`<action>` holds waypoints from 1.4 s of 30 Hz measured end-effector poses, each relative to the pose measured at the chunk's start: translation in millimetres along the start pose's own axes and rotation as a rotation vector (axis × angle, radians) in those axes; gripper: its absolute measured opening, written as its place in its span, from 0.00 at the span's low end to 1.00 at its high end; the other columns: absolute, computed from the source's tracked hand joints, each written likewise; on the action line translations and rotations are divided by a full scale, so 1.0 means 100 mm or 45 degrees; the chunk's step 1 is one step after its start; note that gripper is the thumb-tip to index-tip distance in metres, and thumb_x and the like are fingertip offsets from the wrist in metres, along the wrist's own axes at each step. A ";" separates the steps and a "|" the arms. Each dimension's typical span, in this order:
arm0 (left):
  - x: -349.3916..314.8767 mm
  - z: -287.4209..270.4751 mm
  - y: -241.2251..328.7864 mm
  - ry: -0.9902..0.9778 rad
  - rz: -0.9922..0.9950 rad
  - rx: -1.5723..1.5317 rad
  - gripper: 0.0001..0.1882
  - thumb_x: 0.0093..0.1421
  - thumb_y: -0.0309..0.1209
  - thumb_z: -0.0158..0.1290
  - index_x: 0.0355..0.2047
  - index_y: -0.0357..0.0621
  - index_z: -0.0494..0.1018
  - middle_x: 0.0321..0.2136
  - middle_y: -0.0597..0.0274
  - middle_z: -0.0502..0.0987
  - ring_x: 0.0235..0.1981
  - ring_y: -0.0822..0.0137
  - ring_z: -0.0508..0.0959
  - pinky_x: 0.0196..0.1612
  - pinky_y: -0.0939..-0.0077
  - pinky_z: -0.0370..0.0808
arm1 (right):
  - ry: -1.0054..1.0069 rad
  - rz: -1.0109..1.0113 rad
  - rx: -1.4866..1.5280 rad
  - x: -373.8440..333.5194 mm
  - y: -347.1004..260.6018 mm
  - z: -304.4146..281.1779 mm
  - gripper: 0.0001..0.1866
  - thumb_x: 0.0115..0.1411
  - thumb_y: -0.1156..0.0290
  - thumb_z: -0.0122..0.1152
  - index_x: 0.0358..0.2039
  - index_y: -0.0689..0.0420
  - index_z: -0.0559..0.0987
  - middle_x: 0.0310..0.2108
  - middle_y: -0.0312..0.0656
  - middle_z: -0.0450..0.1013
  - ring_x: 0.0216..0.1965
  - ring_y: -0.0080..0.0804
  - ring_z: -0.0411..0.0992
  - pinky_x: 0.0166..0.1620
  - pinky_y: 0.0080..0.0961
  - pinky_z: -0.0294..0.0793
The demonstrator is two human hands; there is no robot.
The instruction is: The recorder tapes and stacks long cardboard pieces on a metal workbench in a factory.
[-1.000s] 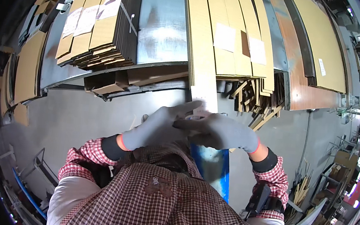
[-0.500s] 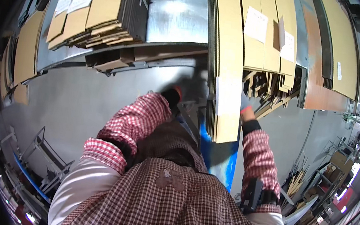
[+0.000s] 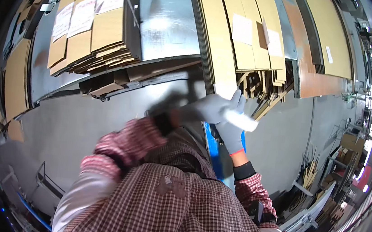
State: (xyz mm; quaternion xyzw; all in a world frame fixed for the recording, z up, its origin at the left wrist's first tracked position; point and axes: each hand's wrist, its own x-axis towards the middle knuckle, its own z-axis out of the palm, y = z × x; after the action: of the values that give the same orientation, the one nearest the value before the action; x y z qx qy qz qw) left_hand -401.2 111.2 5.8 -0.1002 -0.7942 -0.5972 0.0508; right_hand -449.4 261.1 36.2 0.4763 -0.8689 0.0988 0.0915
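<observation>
My left hand (image 3: pixel 205 109), in a grey glove, reaches across in front of me and is smeared by motion. At its fingers is a blurred white object (image 3: pixel 242 121), which its hand appears to grip; the kind cannot be made out. My right hand (image 3: pixel 230 134), in a grey glove with a red cuff, is below and behind this white object, its fingers stretched away from me. Both hands meet at the near end of a tall stack of flat cardboard (image 3: pixel 216 42). A white label (image 3: pixel 225 91) on that stack is partly covered by my hands.
More cardboard stacks with white papers lie on the metal table (image 3: pixel 166 23), one at left (image 3: pixel 84 28), another just right of centre (image 3: pixel 249 54). Loose cardboard strips (image 3: pixel 266 104) jut out below. A blue-painted support (image 3: pixel 212 143) stands before me. Racks and scrap (image 3: pixel 311 174) are at right.
My hands have come together over the central stack's near end; the left moved right and up, the right moved inward. A white object now shows between them. The view has shifted and turned slightly.
</observation>
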 end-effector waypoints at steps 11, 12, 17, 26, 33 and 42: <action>0.25 0.38 0.24 0.192 -0.417 0.672 0.21 0.60 0.45 0.51 0.48 0.48 0.71 0.23 0.56 0.79 0.25 0.55 0.81 0.28 0.60 0.76 | -0.961 0.128 0.738 0.72 0.63 -0.64 0.19 0.51 0.63 0.66 0.40 0.58 0.71 0.34 0.51 0.73 0.38 0.48 0.73 0.42 0.38 0.71; 0.24 0.32 0.28 0.177 -0.522 0.683 0.24 0.61 0.45 0.51 0.53 0.47 0.67 0.23 0.54 0.79 0.26 0.55 0.82 0.28 0.60 0.76 | -1.042 0.102 0.698 0.95 0.75 -0.61 0.17 0.52 0.64 0.64 0.38 0.59 0.71 0.31 0.52 0.73 0.36 0.49 0.74 0.40 0.40 0.71; 0.47 0.42 0.27 -0.111 -0.673 0.930 0.29 0.63 0.46 0.48 0.61 0.51 0.61 0.23 0.51 0.79 0.26 0.53 0.81 0.30 0.60 0.76 | -0.917 -0.517 0.884 1.00 1.47 0.32 0.09 0.56 0.67 0.55 0.31 0.57 0.78 0.30 0.50 0.77 0.33 0.50 0.76 0.36 0.44 0.74; -0.01 0.17 -0.79 0.367 -0.287 0.556 0.25 0.67 0.40 0.49 0.57 0.36 0.65 0.47 0.51 0.77 0.42 0.67 0.80 0.41 0.73 0.77 | -0.447 -0.139 0.764 0.73 1.06 0.46 0.11 0.56 0.69 0.56 0.39 0.56 0.77 0.34 0.49 0.77 0.39 0.50 0.74 0.40 0.34 0.74; -0.22 1.02 0.05 0.793 -0.530 0.607 0.37 0.59 0.49 0.57 0.59 0.35 0.61 0.52 0.45 0.72 0.49 0.61 0.77 0.48 0.54 0.76 | -1.038 -0.153 0.238 0.29 1.28 0.20 0.10 0.47 0.64 0.63 0.28 0.56 0.83 0.27 0.51 0.77 0.31 0.51 0.76 0.37 0.42 0.73; -0.52 -0.27 1.08 0.273 -0.242 -0.257 0.36 0.57 0.34 0.58 0.62 0.31 0.59 0.33 0.57 0.77 0.27 0.76 0.76 0.32 0.81 0.75 | -1.315 -0.541 1.143 0.97 0.23 -1.48 0.19 0.56 0.76 0.57 0.49 0.54 0.75 0.40 0.45 0.74 0.43 0.48 0.73 0.46 0.34 0.73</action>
State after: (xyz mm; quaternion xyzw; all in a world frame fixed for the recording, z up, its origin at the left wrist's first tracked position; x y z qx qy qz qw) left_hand -328.1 109.2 104.4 0.0352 -0.7262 -0.6832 0.0683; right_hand -510.4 233.0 201.0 0.6128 -0.5653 0.1887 -0.5188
